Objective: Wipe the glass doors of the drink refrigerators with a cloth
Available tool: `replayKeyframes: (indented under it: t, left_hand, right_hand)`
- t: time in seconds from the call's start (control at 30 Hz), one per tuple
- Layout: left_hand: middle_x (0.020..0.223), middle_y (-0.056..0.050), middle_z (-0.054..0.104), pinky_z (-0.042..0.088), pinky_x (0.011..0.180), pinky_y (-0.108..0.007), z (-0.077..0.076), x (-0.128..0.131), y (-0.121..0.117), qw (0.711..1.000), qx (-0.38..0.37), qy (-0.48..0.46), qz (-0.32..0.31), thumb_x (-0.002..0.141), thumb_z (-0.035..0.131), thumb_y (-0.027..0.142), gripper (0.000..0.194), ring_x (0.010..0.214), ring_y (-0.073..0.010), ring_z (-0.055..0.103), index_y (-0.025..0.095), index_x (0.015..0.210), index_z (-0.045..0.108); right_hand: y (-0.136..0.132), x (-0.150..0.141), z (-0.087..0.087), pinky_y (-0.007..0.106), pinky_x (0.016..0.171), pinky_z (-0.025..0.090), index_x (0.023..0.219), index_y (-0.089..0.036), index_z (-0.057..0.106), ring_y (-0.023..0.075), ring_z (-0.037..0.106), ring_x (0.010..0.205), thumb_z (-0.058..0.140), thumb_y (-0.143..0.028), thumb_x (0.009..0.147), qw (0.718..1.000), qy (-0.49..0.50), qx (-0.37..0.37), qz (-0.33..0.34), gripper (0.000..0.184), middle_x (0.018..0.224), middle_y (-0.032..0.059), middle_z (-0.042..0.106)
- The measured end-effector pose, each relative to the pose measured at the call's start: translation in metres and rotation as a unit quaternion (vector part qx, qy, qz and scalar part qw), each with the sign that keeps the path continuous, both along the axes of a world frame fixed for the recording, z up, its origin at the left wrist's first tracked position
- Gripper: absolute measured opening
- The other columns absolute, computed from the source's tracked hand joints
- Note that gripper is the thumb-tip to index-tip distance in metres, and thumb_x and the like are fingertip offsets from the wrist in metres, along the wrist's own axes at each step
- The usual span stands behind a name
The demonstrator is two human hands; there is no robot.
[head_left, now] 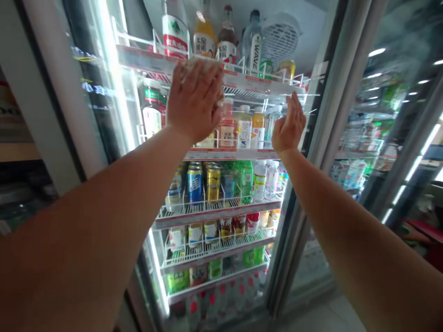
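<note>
Two bare hands reach up to a lit, upright drinks cooler with white wire shelves. One crumpled, pale beige cloth [207,62] lies under the left hand [196,99], at the front strip of the top shelf [247,82]. Most of it is covered, so its full long axis cannot be told; the visible edge runs crosswise along the fingertips, roughly with the strip, and another bit shows down the hand's right side. The left hand is laid over the cloth, its fingers close together and pointing up, the thumb curled in at the right. The right hand [290,122] is half spread, fingers upward and thumb apart, near the cooler's right side; whether it touches the shelf cannot be told.

Just behind the cloth stand an orange bottle with a white label [204,40] and a dark brown glass bottle [227,39]; a clear bottle marked WAVE [254,44] is farther right. White wire rails fence their bases. Below, the left forearm blocks part of the second shelf, beside a pink drink bottle [227,124].
</note>
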State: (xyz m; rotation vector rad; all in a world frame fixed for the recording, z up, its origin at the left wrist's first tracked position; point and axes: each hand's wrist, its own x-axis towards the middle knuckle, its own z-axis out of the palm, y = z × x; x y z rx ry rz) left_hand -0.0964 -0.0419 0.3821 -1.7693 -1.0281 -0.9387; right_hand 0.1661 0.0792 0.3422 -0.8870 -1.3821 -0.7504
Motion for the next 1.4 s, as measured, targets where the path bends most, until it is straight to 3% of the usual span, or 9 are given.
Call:
replayKeyframes:
  t: [0.17,0.37,0.57,0.73,0.9,1.07,1.2,1.3,1.4]
  left_hand:
    - [0.169,0.013,0.004,-0.016,0.128,-0.054,-0.008,0.005,0.002,0.988,0.04,-0.146,0.022,0.092,0.042,0.046,0.08,0.158,-0.0277,-0.005,0.02,0.163,0.017]
    - [0.172,-0.002,0.003,-0.007,0.128,-0.058,-0.011,0.017,0.001,0.986,0.006,-0.094,0.136,0.094,0.048,0.036,0.083,0.156,-0.0335,-0.003,0.012,0.163,0.008]
    - [0.172,-0.001,-0.001,-0.036,0.111,-0.029,-0.037,0.018,0.013,0.984,-0.013,-0.057,0.165,0.099,0.042,0.043,0.08,0.156,-0.0176,-0.013,0.018,0.163,0.002]
    - [0.172,0.001,0.001,-0.016,0.126,-0.054,-0.061,0.02,0.011,0.986,-0.08,0.132,0.059,0.098,0.041,0.043,0.076,0.157,-0.0279,-0.009,0.014,0.162,0.012]
    - [0.171,0.006,0.005,-0.011,0.128,-0.049,-0.024,-0.019,-0.006,0.97,-0.106,0.203,0.083,0.093,0.045,0.048,0.078,0.157,-0.026,-0.001,0.017,0.16,0.022]
    - [0.171,0.003,-0.006,-0.017,0.122,-0.038,0.0,-0.065,-0.012,0.976,0.04,0.023,0.213,0.1,0.026,0.045,0.074,0.156,-0.0244,-0.008,0.016,0.163,-0.002]
    - [0.172,-0.001,0.001,-0.026,0.121,-0.038,-0.033,-0.027,0.004,0.971,0.048,-0.104,0.212,0.093,0.047,0.043,0.084,0.157,-0.0263,-0.008,0.018,0.163,0.008]
    - [0.171,0.003,0.012,-0.013,0.13,-0.054,-0.066,0.017,0.013,0.993,-0.005,-0.046,0.105,0.095,0.046,0.044,0.076,0.158,-0.0261,0.002,0.022,0.162,0.018]
    - [0.168,0.006,0.018,-0.009,0.129,-0.061,-0.076,0.029,0.011,0.998,-0.046,-0.002,0.052,0.094,0.047,0.046,0.07,0.158,-0.0273,0.005,0.029,0.159,0.027]
  right_hand:
    - [0.005,0.0,-0.001,0.052,0.123,0.031,0.152,-0.022,0.043,0.0205,0.033,0.152,0.033,-0.014,0.084,0.999,0.011,0.03,0.023,0.069,0.16,0.0045,0.042]
    - [0.001,-0.001,0.001,0.048,0.127,0.028,0.148,-0.016,0.045,0.0201,0.031,0.153,0.036,-0.01,0.081,0.999,0.014,0.019,0.041,0.069,0.159,0.0074,0.044]
    - [-0.002,0.003,0.002,0.041,0.126,0.028,0.149,-0.012,0.043,0.0157,0.032,0.151,0.034,-0.008,0.082,1.0,0.006,0.015,0.016,0.068,0.159,0.0052,0.043]
    - [0.005,0.006,0.002,0.042,0.124,0.027,0.148,-0.011,0.041,0.0153,0.032,0.151,0.031,-0.008,0.085,0.999,-0.001,0.034,0.024,0.064,0.159,0.0037,0.044]
    - [0.005,0.006,0.001,0.039,0.124,0.031,0.146,-0.014,0.044,0.0153,0.035,0.149,0.04,-0.006,0.087,0.998,0.0,0.056,0.027,0.06,0.157,0.0052,0.047]
    - [0.006,0.005,-0.001,0.044,0.122,0.034,0.145,-0.014,0.047,0.0184,0.036,0.149,0.04,-0.005,0.083,0.997,0.007,0.059,0.047,0.063,0.157,0.0048,0.047]
    - [0.008,0.004,0.0,0.046,0.122,0.034,0.144,-0.015,0.047,0.0183,0.037,0.148,0.042,-0.004,0.081,0.996,0.011,0.061,0.058,0.064,0.157,0.0047,0.048]
    - [0.009,0.005,0.0,0.047,0.123,0.033,0.144,-0.019,0.046,0.0162,0.036,0.148,0.041,-0.006,0.08,0.997,0.013,0.049,0.06,0.066,0.157,0.0021,0.047]
    - [0.006,0.006,0.0,0.047,0.124,0.033,0.145,-0.022,0.046,0.0141,0.035,0.149,0.041,-0.01,0.081,0.997,0.016,0.043,0.062,0.065,0.158,-0.0006,0.046]
